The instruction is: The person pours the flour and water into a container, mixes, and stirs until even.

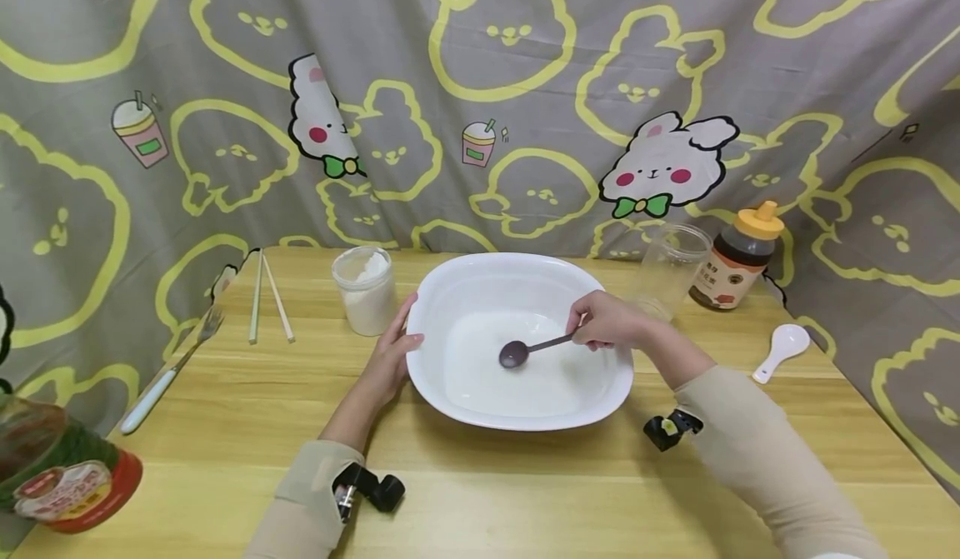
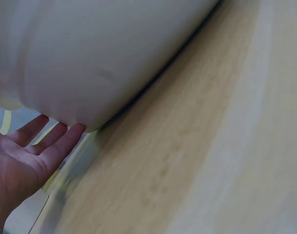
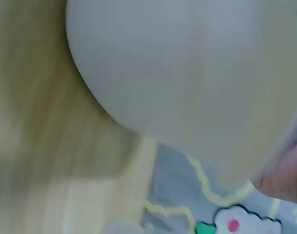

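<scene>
A white oval basin [image 1: 517,280] stands on the wooden table, with a glossy, whitish surface low inside it. My left hand [image 1: 388,357] holds the basin's left side, thumb at the rim and fingers against the outer wall; those fingers [image 2: 61,144] show in the left wrist view. With my right hand [image 1: 609,320] I pinch the handle of a dark brown spoon [image 1: 514,354] over the right rim. The spoon's bowl is low in the basin, near its middle. In the right wrist view the basin wall [image 3: 177,87] hides the spoon and most of the hand.
Behind the left hand is a jar of white powder [image 1: 367,292]. Chopsticks [image 1: 276,299] and a fork [image 1: 172,371] lie left, near a red-based jar [image 1: 71,488]. At right are a clear jar [image 1: 671,267], a honey bottle [image 1: 733,263] and a white spoon [image 1: 786,346]. A patterned curtain [image 1: 390,26] hangs behind.
</scene>
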A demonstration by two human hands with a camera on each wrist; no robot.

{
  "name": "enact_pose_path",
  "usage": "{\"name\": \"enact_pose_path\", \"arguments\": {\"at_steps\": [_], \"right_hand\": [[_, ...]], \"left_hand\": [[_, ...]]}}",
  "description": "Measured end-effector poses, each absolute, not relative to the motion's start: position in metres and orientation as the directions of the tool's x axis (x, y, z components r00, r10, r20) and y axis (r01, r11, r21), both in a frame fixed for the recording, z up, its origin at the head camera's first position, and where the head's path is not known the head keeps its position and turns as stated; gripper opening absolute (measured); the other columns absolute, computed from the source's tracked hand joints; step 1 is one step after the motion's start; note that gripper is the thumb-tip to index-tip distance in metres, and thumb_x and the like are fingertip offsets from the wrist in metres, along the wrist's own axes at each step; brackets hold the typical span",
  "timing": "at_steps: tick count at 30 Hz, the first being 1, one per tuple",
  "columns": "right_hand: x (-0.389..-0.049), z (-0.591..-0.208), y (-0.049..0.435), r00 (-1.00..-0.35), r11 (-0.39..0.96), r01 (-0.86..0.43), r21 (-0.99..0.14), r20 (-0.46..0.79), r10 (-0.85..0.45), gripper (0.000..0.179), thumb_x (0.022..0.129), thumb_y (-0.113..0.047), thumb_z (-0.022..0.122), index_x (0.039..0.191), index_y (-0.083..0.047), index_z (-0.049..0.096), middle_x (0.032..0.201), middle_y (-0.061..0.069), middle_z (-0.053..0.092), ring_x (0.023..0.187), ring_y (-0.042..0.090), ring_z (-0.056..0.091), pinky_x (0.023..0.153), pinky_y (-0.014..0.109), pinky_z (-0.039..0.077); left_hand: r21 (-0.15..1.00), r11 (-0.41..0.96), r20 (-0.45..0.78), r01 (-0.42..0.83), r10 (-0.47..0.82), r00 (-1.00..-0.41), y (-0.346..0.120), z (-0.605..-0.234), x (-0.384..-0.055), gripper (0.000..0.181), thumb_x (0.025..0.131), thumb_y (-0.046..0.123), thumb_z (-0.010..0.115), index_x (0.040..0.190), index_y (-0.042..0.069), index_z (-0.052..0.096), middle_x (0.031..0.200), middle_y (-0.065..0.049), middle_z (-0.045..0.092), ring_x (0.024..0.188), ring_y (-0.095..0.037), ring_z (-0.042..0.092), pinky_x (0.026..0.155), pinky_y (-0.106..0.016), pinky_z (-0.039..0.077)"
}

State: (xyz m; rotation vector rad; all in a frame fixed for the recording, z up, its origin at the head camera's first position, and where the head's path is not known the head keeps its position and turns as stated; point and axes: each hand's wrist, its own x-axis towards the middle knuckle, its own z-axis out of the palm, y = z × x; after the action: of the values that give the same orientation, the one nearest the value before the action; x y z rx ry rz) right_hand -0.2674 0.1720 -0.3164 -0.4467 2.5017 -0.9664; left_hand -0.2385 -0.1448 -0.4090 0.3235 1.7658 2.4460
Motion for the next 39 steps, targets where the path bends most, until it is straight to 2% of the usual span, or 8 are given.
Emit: {"name": "enact_pose_path", "arguments": {"at_steps": [5,9,17,25,28,33,39], "right_hand": [[-0.268,-0.307,0.184,-0.890,0.758,-0.154,-0.634,-0.245,-0.386,0.008,0.071,0.004,0.053,0.077,0.002,0.058,0.051,0.004,0.047,0.043,0.011,0.039,0.040,0.022,0.030],[-0.276,-0.314,0.178,-0.910,0.740,-0.131,-0.660,-0.217,-0.354,0.008,0.072,0.003,0.053,0.079,0.003,0.058,0.051,0.004,0.048,0.043,0.012,0.039,0.040,0.022,0.030],[-0.277,-0.329,0.162,-0.880,0.690,-0.101,-0.717,-0.260,-0.398,0.012,0.074,0.001,0.056,0.085,0.007,0.058,0.051,0.005,0.050,0.041,0.011,0.038,0.039,0.021,0.030],[-0.272,-0.313,0.179,-0.900,0.764,-0.135,-0.631,-0.244,-0.361,0.008,0.071,0.004,0.053,0.076,0.001,0.057,0.051,0.004,0.047,0.043,0.012,0.039,0.040,0.022,0.029],[-0.274,-0.315,0.175,-0.910,0.759,-0.135,-0.637,-0.223,-0.350,0.008,0.072,0.004,0.053,0.078,0.002,0.057,0.051,0.004,0.047,0.043,0.012,0.039,0.040,0.022,0.030],[-0.276,-0.324,0.162,-0.887,0.710,-0.162,-0.685,-0.214,-0.408,0.012,0.074,0.002,0.053,0.084,0.008,0.056,0.051,0.004,0.049,0.042,0.012,0.039,0.040,0.021,0.032],[-0.270,-0.319,0.167,-0.857,0.726,-0.181,-0.664,-0.256,-0.447,0.007,0.072,0.003,0.054,0.078,0.004,0.058,0.050,0.004,0.048,0.041,0.011,0.037,0.039,0.021,0.029]], "left_hand": [[0.945,-0.325,0.117,0.041,0.219,-0.969,-0.146,-0.409,-0.239,0.066,0.079,0.008,0.046,0.138,0.024,0.020,0.133,-0.015,0.029,0.110,-0.043,0.033,0.076,-0.041,0.045],[0.943,-0.330,0.122,0.045,0.215,-0.969,-0.146,-0.409,-0.239,0.066,0.079,0.007,0.045,0.138,0.023,0.020,0.133,-0.015,0.029,0.110,-0.043,0.033,0.074,-0.037,0.046],[0.945,-0.324,0.109,0.036,0.212,-0.971,-0.144,-0.408,-0.239,0.066,0.079,0.007,0.045,0.138,0.024,0.021,0.133,-0.014,0.029,0.110,-0.042,0.034,0.077,-0.043,0.044],[0.950,-0.312,0.086,0.018,0.207,-0.974,-0.146,-0.406,-0.238,0.067,0.078,0.009,0.047,0.138,0.026,0.021,0.131,-0.016,0.031,0.108,-0.041,0.037,0.072,-0.038,0.047],[0.950,-0.312,0.086,0.017,0.208,-0.974,-0.147,-0.407,-0.238,0.066,0.079,0.009,0.047,0.138,0.026,0.022,0.131,-0.017,0.031,0.108,-0.042,0.036,0.072,-0.038,0.047],[0.949,-0.314,0.098,0.026,0.212,-0.972,-0.147,-0.408,-0.238,0.066,0.079,0.007,0.045,0.138,0.025,0.021,0.133,-0.015,0.029,0.110,-0.043,0.034,0.077,-0.043,0.044],[0.945,-0.325,0.106,0.030,0.221,-0.970,-0.145,-0.407,-0.238,0.066,0.079,0.008,0.045,0.138,0.025,0.020,0.132,-0.017,0.029,0.110,-0.045,0.033,0.080,-0.049,0.040]]}}
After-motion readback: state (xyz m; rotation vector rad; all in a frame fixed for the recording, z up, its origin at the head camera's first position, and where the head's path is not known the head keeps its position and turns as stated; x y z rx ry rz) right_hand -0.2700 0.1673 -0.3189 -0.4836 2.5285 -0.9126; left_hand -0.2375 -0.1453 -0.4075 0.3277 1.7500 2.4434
